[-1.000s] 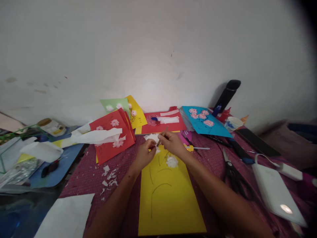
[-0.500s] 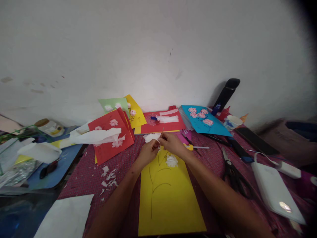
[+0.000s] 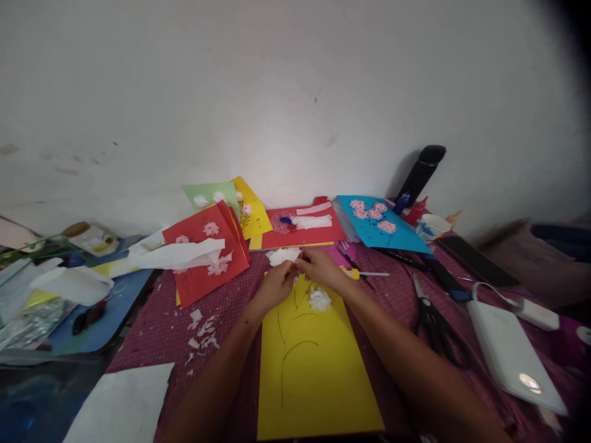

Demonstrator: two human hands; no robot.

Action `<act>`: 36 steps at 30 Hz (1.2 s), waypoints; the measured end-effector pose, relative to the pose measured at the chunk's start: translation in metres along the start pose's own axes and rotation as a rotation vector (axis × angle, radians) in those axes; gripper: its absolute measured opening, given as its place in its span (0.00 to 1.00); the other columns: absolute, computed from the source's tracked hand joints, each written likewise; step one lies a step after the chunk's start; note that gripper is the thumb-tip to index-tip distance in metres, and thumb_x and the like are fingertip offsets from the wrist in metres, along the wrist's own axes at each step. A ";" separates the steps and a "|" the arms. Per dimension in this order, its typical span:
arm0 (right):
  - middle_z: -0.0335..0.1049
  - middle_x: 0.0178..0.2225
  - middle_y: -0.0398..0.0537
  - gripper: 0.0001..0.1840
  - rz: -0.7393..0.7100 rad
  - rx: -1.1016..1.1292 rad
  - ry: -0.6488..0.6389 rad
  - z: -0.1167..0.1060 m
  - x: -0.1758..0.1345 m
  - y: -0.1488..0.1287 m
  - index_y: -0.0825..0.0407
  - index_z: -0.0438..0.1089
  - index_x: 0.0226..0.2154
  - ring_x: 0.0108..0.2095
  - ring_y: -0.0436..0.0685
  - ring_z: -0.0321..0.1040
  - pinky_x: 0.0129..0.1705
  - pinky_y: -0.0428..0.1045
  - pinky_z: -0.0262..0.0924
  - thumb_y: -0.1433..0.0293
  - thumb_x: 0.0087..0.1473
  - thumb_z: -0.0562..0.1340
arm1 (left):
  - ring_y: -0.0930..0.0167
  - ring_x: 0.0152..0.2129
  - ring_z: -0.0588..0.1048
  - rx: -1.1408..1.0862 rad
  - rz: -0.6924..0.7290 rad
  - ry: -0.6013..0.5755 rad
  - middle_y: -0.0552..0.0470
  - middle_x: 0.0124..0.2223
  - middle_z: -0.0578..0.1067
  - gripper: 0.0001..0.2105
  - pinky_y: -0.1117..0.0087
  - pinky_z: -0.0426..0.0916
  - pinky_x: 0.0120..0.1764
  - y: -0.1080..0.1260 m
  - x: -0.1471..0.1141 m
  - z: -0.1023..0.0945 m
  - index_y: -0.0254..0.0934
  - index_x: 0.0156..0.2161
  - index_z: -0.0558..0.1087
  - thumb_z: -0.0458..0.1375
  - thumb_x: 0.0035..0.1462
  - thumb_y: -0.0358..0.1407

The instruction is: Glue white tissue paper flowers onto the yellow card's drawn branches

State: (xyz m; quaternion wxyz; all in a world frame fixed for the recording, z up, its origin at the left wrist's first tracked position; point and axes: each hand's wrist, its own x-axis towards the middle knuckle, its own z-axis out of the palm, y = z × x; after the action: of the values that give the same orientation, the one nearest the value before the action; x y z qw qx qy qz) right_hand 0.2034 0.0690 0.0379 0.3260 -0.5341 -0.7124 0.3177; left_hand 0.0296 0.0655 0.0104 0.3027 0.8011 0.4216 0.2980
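A yellow card (image 3: 318, 381) with thin drawn stems lies in front of me, a white crumpled paper flower (image 3: 319, 299) on its upper right part. Over the card's far end, my left hand (image 3: 276, 284) and my right hand (image 3: 322, 268) meet, fingertips pinched together. A thin stick (image 3: 303, 245) pokes up from the right fingers. Bits of white show at the left fingertips, seemingly a small piece of white paper; the fingers hide most of it. Just beyond the left hand is a heap of white paper (image 3: 281, 255).
Black scissors (image 3: 434, 323), a white power bank (image 3: 512, 351) and a paper cup (image 3: 431, 227) are on the right. Left of the card lie paper scraps (image 3: 203, 332), a white sheet (image 3: 122, 403) and red cards (image 3: 203, 271). A blue card (image 3: 383, 224) leans near the wall.
Both hands stay pinched together at almost the same spot, with only slight finger movement. The whole view has shifted slightly.
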 end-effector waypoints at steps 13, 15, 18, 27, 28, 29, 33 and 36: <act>0.72 0.25 0.44 0.10 0.007 -0.049 -0.024 0.004 -0.002 -0.003 0.54 0.70 0.27 0.25 0.49 0.66 0.24 0.43 0.49 0.69 0.56 0.57 | 0.69 0.35 0.75 -0.039 -0.023 -0.006 0.49 0.38 0.78 0.14 0.70 0.69 0.39 -0.006 -0.010 -0.007 0.38 0.42 0.72 0.52 0.51 0.24; 0.73 0.25 0.45 0.10 0.011 -0.048 -0.026 0.006 -0.002 -0.003 0.54 0.70 0.27 0.25 0.49 0.66 0.25 0.43 0.49 0.68 0.56 0.57 | 0.69 0.35 0.75 -0.033 -0.024 -0.014 0.50 0.38 0.78 0.14 0.69 0.69 0.39 -0.006 -0.010 -0.007 0.38 0.41 0.72 0.52 0.51 0.24; 0.73 0.26 0.45 0.09 0.003 -0.044 -0.014 0.007 -0.002 -0.003 0.53 0.70 0.28 0.25 0.49 0.66 0.25 0.43 0.49 0.68 0.56 0.57 | 0.69 0.34 0.75 -0.036 -0.021 -0.021 0.50 0.38 0.78 0.14 0.69 0.69 0.39 -0.006 -0.011 -0.008 0.37 0.41 0.72 0.52 0.50 0.24; 0.72 0.25 0.44 0.09 0.012 -0.051 0.040 0.000 -0.001 -0.002 0.53 0.68 0.26 0.25 0.50 0.66 0.26 0.43 0.50 0.70 0.56 0.57 | 0.70 0.37 0.75 -0.008 0.002 -0.024 0.50 0.40 0.77 0.14 0.69 0.69 0.40 -0.009 -0.011 -0.006 0.37 0.42 0.70 0.51 0.51 0.23; 0.72 0.25 0.44 0.09 0.018 -0.059 0.046 0.000 -0.001 -0.001 0.53 0.68 0.26 0.25 0.50 0.66 0.26 0.43 0.50 0.70 0.55 0.57 | 0.70 0.37 0.75 -0.009 0.004 -0.023 0.50 0.40 0.77 0.14 0.69 0.69 0.40 -0.009 -0.011 -0.006 0.37 0.42 0.70 0.51 0.51 0.23; 0.73 0.25 0.45 0.08 0.023 -0.066 0.052 0.000 -0.001 -0.001 0.53 0.68 0.26 0.25 0.50 0.66 0.25 0.43 0.50 0.70 0.55 0.57 | 0.70 0.36 0.75 -0.013 0.002 -0.024 0.50 0.40 0.77 0.14 0.70 0.69 0.40 -0.010 -0.011 -0.006 0.37 0.42 0.70 0.51 0.51 0.23; 0.73 0.25 0.45 0.09 0.025 -0.089 0.061 0.000 -0.001 0.001 0.53 0.68 0.26 0.25 0.50 0.67 0.26 0.43 0.50 0.70 0.55 0.57 | 0.70 0.35 0.75 -0.021 -0.017 -0.035 0.50 0.38 0.77 0.14 0.70 0.69 0.40 -0.011 -0.012 -0.006 0.38 0.41 0.70 0.51 0.51 0.23; 0.73 0.25 0.45 0.08 0.024 -0.090 0.051 0.001 0.000 0.001 0.53 0.68 0.26 0.25 0.50 0.66 0.26 0.43 0.51 0.70 0.55 0.57 | 0.70 0.36 0.75 -0.026 -0.017 -0.036 0.50 0.39 0.77 0.14 0.70 0.69 0.40 -0.011 -0.012 -0.006 0.38 0.41 0.71 0.51 0.51 0.23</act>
State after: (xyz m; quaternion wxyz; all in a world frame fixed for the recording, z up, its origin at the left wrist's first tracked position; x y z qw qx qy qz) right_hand 0.2034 0.0692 0.0367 0.3158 -0.5647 -0.7109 0.2757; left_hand 0.0146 0.0617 0.0038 0.3231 0.7988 0.4191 0.2862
